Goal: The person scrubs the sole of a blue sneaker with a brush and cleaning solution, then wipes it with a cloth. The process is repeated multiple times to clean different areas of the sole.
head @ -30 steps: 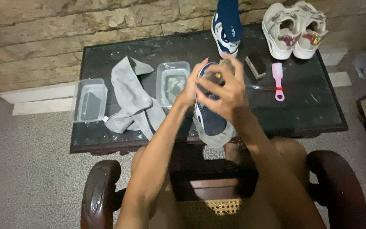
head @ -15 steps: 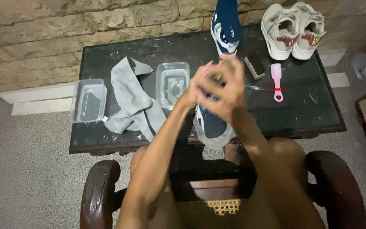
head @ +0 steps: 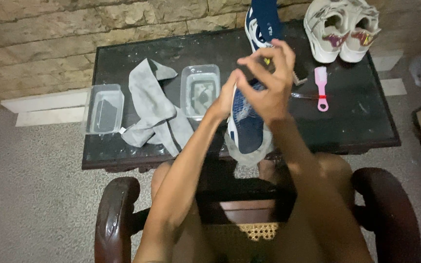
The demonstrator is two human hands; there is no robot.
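We sit at the low dark table (head: 366, 127) with a navy sneaker (head: 247, 124) held up over its near edge, toe hanging toward our lap. Our left hand (head: 226, 97) is closed on the shoe's left side near the collar, bracing it, while our right hand (head: 268, 83) works at the top of the shoe with thumb and forefinger pinched together; what sits between them is too small for us to be sure of, possibly a lace end or a small tool. We judge the step in hand to be cleaning or lace work around the tongue area of this shoe. The next move, as we read it, calls for a steady brace from the left hand while the right hand's pinch pulls cleanly, without tipping the shoe into the clear tub (head: 200, 90) just to its left. A grey cloth (head: 155, 109) lies beside that tub, a pink brush (head: 321, 88) to the right, the matching navy shoe (head: 263, 22) and a white pair (head: 341, 30) at the far edge.
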